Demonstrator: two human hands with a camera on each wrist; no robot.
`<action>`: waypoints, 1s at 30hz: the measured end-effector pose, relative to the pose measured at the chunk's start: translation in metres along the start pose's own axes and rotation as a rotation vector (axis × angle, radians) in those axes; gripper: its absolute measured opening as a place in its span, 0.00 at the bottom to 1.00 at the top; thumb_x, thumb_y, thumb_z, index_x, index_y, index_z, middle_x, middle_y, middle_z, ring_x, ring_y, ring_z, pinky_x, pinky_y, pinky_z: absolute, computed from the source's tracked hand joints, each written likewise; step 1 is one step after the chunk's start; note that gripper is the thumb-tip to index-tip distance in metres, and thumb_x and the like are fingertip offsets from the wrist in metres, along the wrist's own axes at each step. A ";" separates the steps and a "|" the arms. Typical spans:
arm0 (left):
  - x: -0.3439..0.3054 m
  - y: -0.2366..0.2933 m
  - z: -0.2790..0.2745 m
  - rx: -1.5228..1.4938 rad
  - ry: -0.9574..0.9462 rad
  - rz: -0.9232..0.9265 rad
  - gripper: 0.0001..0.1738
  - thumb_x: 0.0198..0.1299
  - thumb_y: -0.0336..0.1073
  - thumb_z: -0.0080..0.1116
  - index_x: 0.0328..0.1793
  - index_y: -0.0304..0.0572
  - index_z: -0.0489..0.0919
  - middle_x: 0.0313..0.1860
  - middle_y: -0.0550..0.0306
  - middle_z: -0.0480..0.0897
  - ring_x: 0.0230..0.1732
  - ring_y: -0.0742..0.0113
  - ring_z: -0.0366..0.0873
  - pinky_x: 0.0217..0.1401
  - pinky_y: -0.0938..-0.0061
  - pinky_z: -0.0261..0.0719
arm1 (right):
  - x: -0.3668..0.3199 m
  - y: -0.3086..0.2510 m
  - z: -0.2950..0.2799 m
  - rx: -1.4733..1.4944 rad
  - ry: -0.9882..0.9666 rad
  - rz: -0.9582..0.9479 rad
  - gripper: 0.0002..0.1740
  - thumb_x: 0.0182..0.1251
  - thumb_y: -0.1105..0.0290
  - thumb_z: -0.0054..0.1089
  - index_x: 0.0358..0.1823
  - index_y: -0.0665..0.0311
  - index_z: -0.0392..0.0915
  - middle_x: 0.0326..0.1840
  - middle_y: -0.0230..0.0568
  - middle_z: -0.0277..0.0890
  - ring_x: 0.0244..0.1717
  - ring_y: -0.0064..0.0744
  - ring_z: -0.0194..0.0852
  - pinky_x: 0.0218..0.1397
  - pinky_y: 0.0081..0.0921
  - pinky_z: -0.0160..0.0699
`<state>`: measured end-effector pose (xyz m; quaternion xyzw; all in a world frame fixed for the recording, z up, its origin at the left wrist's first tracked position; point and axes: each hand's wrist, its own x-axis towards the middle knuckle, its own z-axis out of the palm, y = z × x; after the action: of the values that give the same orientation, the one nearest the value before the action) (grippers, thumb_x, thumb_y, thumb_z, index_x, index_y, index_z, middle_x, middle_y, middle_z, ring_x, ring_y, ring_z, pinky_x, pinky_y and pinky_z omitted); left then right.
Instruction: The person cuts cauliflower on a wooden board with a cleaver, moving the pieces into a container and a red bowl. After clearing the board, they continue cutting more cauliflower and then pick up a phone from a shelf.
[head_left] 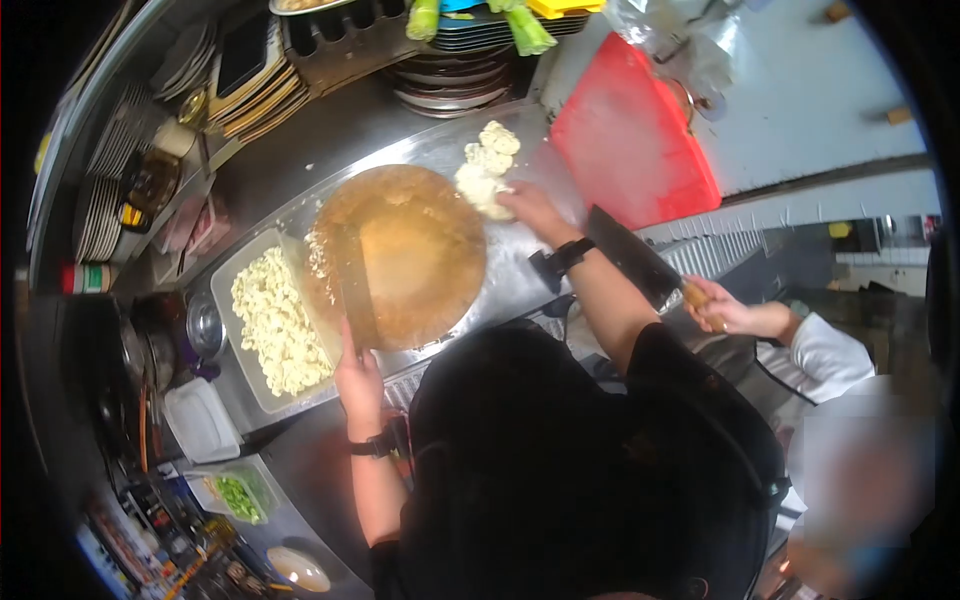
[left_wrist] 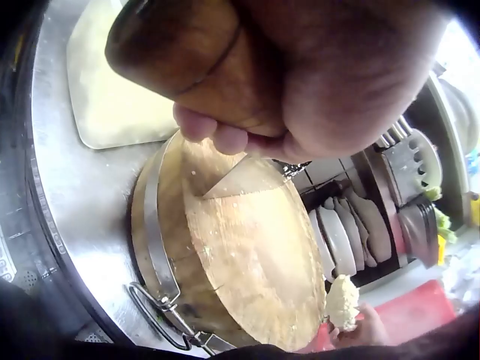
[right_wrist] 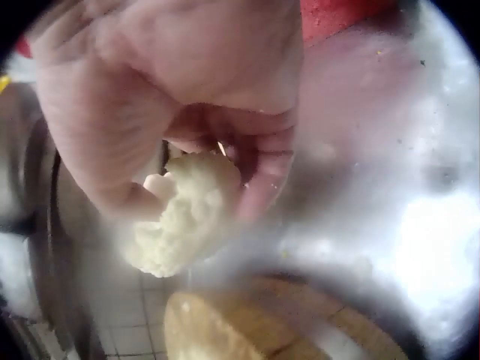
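My left hand (head_left: 358, 380) grips the wooden handle (left_wrist: 199, 64) of a cleaver (head_left: 356, 290). The blade lies over the left part of a round wooden chopping block (head_left: 430, 250), which has a metal band (left_wrist: 155, 217) around its side. Beyond the block's right side, my right hand (head_left: 532, 208) holds a piece of cauliflower (right_wrist: 187, 214) between thumb and fingers, above the metal counter. More cauliflower florets (head_left: 495, 140) show just past that hand. Left of the block stands a plastic tub (head_left: 297, 272) of cut cauliflower (head_left: 275, 330). White crumbs cling to the block's left edge.
A red cutting board (head_left: 640, 140) lies at the right. Close on my right, another person's hand (head_left: 725, 310) holds a second cleaver (head_left: 632, 255). Stacked plates (head_left: 450, 80) stand behind the block. A small tub holds chopped greens (head_left: 240, 497) at lower left.
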<state>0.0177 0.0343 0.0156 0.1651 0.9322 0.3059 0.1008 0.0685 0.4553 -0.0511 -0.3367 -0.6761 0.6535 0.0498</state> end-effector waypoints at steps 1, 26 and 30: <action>0.001 0.001 -0.003 0.008 -0.031 -0.028 0.42 0.70 0.25 0.57 0.90 0.58 0.61 0.34 0.32 0.84 0.30 0.40 0.83 0.39 0.53 0.79 | -0.001 0.008 0.017 -0.032 0.009 -0.054 0.31 0.68 0.53 0.69 0.61 0.73 0.82 0.45 0.44 0.89 0.43 0.34 0.89 0.47 0.31 0.88; -0.020 -0.051 -0.091 -0.216 -0.106 0.164 0.40 0.68 0.27 0.57 0.87 0.58 0.67 0.33 0.33 0.84 0.35 0.35 0.84 0.41 0.49 0.80 | -0.092 -0.019 0.214 -0.726 0.296 -0.734 0.28 0.66 0.69 0.72 0.67 0.66 0.79 0.60 0.53 0.78 0.64 0.56 0.75 0.71 0.45 0.75; -0.030 -0.056 -0.103 -0.187 -0.194 0.191 0.39 0.69 0.27 0.57 0.87 0.59 0.66 0.38 0.33 0.84 0.39 0.35 0.84 0.44 0.49 0.80 | -0.099 -0.017 0.222 -0.729 0.338 -0.749 0.25 0.63 0.70 0.74 0.63 0.62 0.81 0.59 0.52 0.79 0.63 0.56 0.76 0.69 0.45 0.76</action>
<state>0.0019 -0.0746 0.0664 0.2717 0.8657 0.3821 0.1755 0.0257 0.2165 -0.0301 -0.1690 -0.9148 0.2515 0.2671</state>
